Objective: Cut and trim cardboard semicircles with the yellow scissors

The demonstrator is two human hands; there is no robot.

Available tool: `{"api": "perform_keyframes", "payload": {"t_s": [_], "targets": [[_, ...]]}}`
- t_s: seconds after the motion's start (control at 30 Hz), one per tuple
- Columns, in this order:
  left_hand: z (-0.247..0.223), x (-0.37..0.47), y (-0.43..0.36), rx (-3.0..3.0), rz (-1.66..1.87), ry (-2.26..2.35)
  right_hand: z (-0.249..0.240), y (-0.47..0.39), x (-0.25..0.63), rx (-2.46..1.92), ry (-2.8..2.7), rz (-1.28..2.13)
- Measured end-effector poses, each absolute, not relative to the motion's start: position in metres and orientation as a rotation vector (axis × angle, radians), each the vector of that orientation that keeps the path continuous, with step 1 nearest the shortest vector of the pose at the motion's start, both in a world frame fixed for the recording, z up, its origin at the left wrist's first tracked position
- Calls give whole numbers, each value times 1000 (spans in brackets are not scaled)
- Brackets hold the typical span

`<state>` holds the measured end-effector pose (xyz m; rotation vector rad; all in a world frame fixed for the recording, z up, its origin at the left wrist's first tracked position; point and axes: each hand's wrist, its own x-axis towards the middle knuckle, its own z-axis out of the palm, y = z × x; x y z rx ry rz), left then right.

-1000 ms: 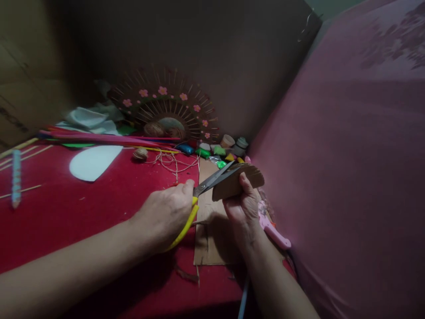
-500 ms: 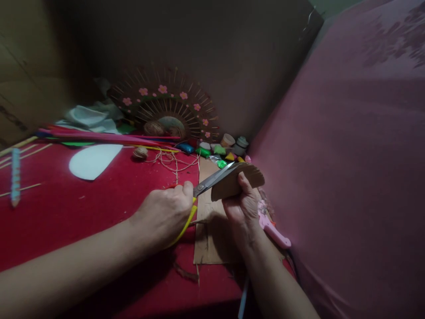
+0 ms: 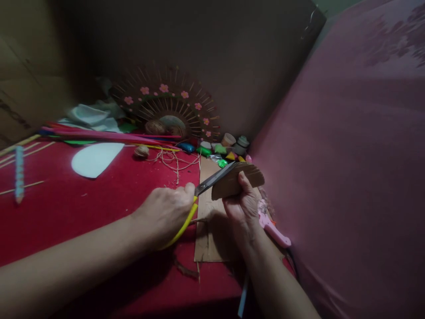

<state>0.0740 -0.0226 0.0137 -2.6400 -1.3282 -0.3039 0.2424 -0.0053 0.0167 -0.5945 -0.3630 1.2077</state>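
My left hand (image 3: 169,210) is closed around the yellow handle of a pair of scissors (image 3: 212,179). The blades point up and to the right and meet the upper left edge of a piece of brown cardboard (image 3: 229,184) with a curved outline. That piece is pinched in my right hand (image 3: 244,204), with the thumb on its face and the other fingers hidden behind. Beneath both hands lies a flat cardboard sheet (image 3: 204,248) on the red tabletop (image 3: 109,199).
A fan-shaped decoration with pink flowers (image 3: 164,88) leans at the back. A white paper teardrop (image 3: 96,161), pink strips (image 3: 109,134), string (image 3: 169,159) and small coloured packets (image 3: 204,151) lie before it. A pink-handled tool (image 3: 274,232) rests at right, near a pink cloth (image 3: 348,177).
The scissor blades look more closed at the cardboard's edge, and the handle loops have come nearer together. My right hand holds the piece in almost the same place. The view has shifted slightly.
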Motion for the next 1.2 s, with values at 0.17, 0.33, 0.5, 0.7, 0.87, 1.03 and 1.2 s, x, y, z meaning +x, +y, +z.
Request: {"api": "perform_keyframes", "payload": {"t_s": [0.17, 0.33, 0.5, 0.7, 0.87, 1.03, 1.2], "targets": [[19, 74, -22, -2691, -263, -1387, 16, -3, 242, -622, -316, 1223], [16, 69, -13, -2709, -244, -1481, 18, -8, 239, -581, -368, 1247], [14, 63, -6, -2748, -476, -1536, 15, -7, 245, -544, -342, 1322], [9, 69, -11, -2762, -594, -1547, 13, -1, 250, -518, -323, 1340], [5, 73, -14, -2728, -564, -1511, 14, -2, 251, -404, -395, 1304], [3, 79, -17, -2727, -528, -1449, 15, -2, 253, -419, -398, 1308], [3, 82, -22, -2711, -486, -1432, 17, -2, 253, -438, -379, 1293]]}}
